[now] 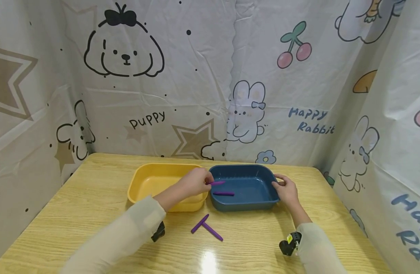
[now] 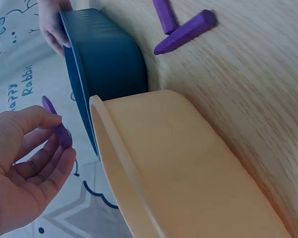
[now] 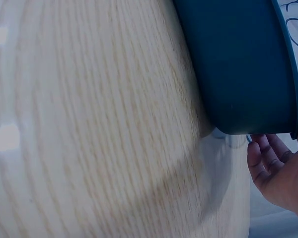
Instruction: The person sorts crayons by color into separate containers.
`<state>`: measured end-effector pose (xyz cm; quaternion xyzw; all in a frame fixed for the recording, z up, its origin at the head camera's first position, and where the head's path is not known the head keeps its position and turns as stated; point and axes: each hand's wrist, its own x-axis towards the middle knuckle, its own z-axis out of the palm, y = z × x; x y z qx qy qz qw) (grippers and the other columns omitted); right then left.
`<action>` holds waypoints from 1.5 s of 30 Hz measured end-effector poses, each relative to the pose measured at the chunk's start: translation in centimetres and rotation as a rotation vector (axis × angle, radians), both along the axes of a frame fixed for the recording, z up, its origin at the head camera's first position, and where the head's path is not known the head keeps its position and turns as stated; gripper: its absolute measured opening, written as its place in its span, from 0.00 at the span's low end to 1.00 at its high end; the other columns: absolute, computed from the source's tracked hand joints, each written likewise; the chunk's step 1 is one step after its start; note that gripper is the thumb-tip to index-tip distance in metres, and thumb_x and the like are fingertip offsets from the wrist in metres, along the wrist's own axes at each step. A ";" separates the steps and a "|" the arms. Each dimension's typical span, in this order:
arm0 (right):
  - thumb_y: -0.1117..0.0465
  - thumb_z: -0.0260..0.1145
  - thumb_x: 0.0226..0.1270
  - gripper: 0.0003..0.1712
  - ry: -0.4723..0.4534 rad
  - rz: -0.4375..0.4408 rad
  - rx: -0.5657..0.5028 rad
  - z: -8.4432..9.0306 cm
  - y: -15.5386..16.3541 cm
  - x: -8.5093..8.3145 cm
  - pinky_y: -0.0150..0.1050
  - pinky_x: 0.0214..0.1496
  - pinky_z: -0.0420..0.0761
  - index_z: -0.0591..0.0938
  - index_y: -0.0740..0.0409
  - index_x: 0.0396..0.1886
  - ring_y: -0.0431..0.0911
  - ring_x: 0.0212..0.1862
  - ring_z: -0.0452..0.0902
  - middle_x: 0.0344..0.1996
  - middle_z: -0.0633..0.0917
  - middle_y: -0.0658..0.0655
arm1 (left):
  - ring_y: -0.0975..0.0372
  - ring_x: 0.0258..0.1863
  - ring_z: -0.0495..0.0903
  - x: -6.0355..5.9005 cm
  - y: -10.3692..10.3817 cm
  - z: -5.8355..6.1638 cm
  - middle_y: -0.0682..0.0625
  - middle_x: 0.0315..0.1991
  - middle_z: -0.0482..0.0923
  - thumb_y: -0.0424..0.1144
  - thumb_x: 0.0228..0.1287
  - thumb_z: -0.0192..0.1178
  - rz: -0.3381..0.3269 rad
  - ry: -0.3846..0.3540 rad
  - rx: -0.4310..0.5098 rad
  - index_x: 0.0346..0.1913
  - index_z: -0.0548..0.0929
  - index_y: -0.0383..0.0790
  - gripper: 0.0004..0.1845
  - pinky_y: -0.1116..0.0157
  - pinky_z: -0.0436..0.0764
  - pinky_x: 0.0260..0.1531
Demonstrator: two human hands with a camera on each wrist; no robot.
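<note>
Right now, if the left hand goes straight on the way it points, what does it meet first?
Probably the inside of the blue tray. The left hand pinches a purple crayon over the tray's left rim, pointing right; another crayon lies just below that line. Depth is uncertain.

Open tabletop [image 1: 93, 213] before two adjoining bins [image 1: 242, 205]

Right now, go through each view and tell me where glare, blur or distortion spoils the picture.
Head view: a white glare patch on the table near the front edge, and wide-angle bending of the backdrop; the hands stay sharp. Left wrist view: the left hand and its purple crayon are slightly soft, the yellow tray clear. Right wrist view: wood grain smeared with blur, the blue tray dim.
</note>
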<state>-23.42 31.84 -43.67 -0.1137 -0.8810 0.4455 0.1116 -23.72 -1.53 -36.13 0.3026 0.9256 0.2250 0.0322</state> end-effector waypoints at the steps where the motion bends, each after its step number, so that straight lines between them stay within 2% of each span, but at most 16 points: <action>1: 0.58 0.61 0.65 0.21 0.002 0.000 -0.002 0.0 0.0 0.0 0.42 0.39 0.82 0.76 0.61 0.57 0.57 0.44 0.79 0.44 0.80 0.70 | 0.59 0.35 0.78 -0.2 0.2 -0.1 0.47 0.35 0.83 0.34 0.57 0.64 0.002 -0.006 0.003 0.39 0.85 0.35 0.08 0.62 0.82 0.43; 5: 0.59 0.59 0.66 0.22 -0.014 -0.005 0.002 -0.1 -0.1 -0.1 0.43 0.41 0.82 0.75 0.61 0.58 0.57 0.46 0.78 0.46 0.79 0.71 | 0.60 0.34 0.76 -0.9 1.0 -0.4 0.47 0.36 0.82 0.35 0.58 0.63 0.011 -0.014 -0.004 0.40 0.85 0.36 0.08 0.64 0.81 0.42; 7: 0.60 0.57 0.67 0.22 -0.037 -0.008 0.004 -0.1 -0.2 -0.2 0.45 0.45 0.81 0.74 0.62 0.60 0.59 0.49 0.77 0.49 0.78 0.71 | 0.60 0.34 0.76 -1.2 1.4 -0.6 0.47 0.36 0.82 0.35 0.58 0.63 0.019 -0.027 -0.007 0.41 0.84 0.36 0.09 0.64 0.81 0.42; 12: 0.61 0.57 0.68 0.23 -0.050 -0.016 0.016 0.1 -0.5 -0.1 0.43 0.45 0.82 0.73 0.62 0.61 0.59 0.50 0.77 0.50 0.78 0.72 | 0.60 0.36 0.77 -2.2 2.4 -0.7 0.47 0.39 0.83 0.36 0.59 0.63 0.030 -0.056 -0.026 0.43 0.84 0.37 0.10 0.63 0.81 0.45; 23: 0.61 0.57 0.68 0.22 -0.042 -0.020 0.004 -0.1 -0.3 -0.2 0.43 0.45 0.82 0.73 0.63 0.60 0.59 0.50 0.76 0.50 0.78 0.72 | 0.60 0.36 0.77 -3.8 4.5 -1.8 0.47 0.39 0.83 0.34 0.60 0.61 0.005 -0.035 -0.044 0.43 0.84 0.36 0.09 0.63 0.81 0.46; 29: 0.61 0.57 0.68 0.22 -0.048 -0.022 0.002 -0.2 -0.4 -0.2 0.43 0.45 0.82 0.73 0.62 0.60 0.59 0.51 0.76 0.50 0.78 0.71 | 0.58 0.39 0.79 -4.2 5.3 -2.5 0.47 0.40 0.84 0.35 0.60 0.61 0.014 -0.009 -0.072 0.43 0.84 0.36 0.09 0.63 0.80 0.48; 35: 0.62 0.58 0.68 0.22 -0.038 -0.023 -0.013 -0.1 -0.5 -0.2 0.41 0.44 0.82 0.73 0.62 0.60 0.58 0.50 0.76 0.50 0.78 0.71 | 0.58 0.46 0.79 -4.3 5.7 -3.3 0.48 0.44 0.83 0.37 0.61 0.61 0.037 -0.003 -0.147 0.45 0.84 0.38 0.11 0.63 0.78 0.53; 45: 0.62 0.58 0.68 0.22 -0.035 -0.028 -0.025 -0.1 -0.4 -0.2 0.40 0.44 0.81 0.73 0.62 0.60 0.57 0.50 0.76 0.50 0.78 0.71 | 0.59 0.46 0.79 -4.1 6.3 -4.0 0.49 0.43 0.83 0.36 0.62 0.60 0.038 0.040 -0.228 0.42 0.85 0.40 0.08 0.64 0.78 0.52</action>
